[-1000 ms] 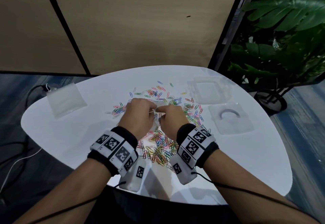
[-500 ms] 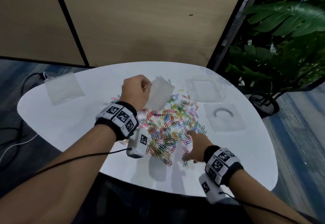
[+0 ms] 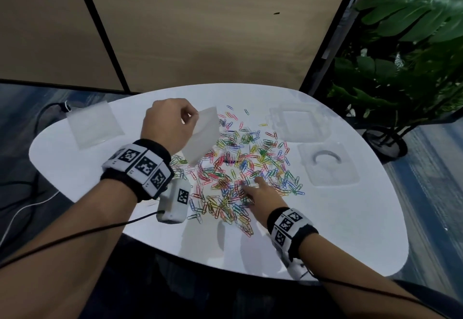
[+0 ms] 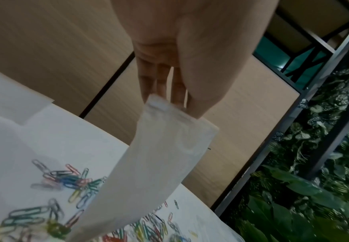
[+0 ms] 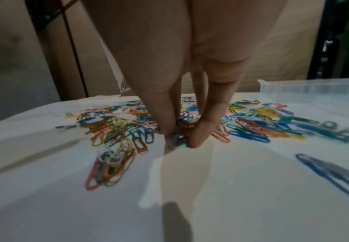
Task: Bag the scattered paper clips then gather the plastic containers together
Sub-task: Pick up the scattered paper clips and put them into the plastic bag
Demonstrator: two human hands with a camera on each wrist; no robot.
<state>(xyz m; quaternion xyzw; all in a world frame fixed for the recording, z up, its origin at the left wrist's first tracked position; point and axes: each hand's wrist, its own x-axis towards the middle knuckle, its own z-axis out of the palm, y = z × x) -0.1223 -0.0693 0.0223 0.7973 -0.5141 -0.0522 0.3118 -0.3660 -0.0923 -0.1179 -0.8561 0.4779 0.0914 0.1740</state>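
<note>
While the white table carries everything, I log: two plastic containers at two o'clock, ungathered; bag pinched by my left hand at eleven, lifted ready for filling; paper clips centre, my right hand closing fingertips on some.

Since a second ago, when both hands were held together over the heap, the hands are separated. The small translucent bag is now lifted clear of the table by the left hand, pinched at its top edge and hung above the far-left side of the paper clips. The right hand is brought down to the near side of the heap, and its fingertips are now set among the clips, where half a second ago it was spread just short of them.
</note>
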